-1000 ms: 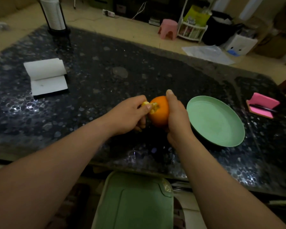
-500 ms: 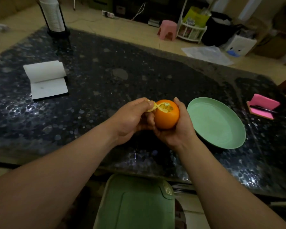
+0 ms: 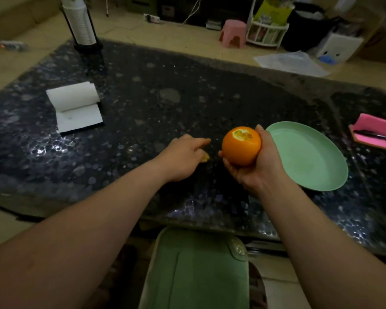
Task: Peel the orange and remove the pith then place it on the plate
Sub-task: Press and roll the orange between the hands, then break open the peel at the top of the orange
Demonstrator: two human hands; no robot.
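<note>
Orange (image 3: 241, 150) sits in my right hand (image 3: 257, 172): cupped from below and behind, fingers wrapped round it, lifted off the table (image 3: 143, 108); just left of the green plate (image 3: 321, 179), not touching it.

Opened patch (image 3: 243, 134) at the top shows pale pith and a bit of flesh; the rest of the rind is intact, so I'd say peeling has barely begun; placing not yet done.

Left hand (image 3: 183, 159) is low over the table just beside the fruit, index finger straight; yellow peel scrap (image 3: 205, 157) at its fingertips; can't tell whether it's pinched or already lying on the surface.

Handling, my guess:
- light enough for one hand; firm, but gives under a squeeze
- rind is glossy, likely slick with oil once torn
- bare segments are fragile; over-gripping will burst them

Best purchase is the raw edge of the opened patch; thumbnail under that rim, pull strips downward; right hand grips the unpeeled lower half and rotates. Pith probably comes off in soft strings; pinch, don't scrape.
</note>
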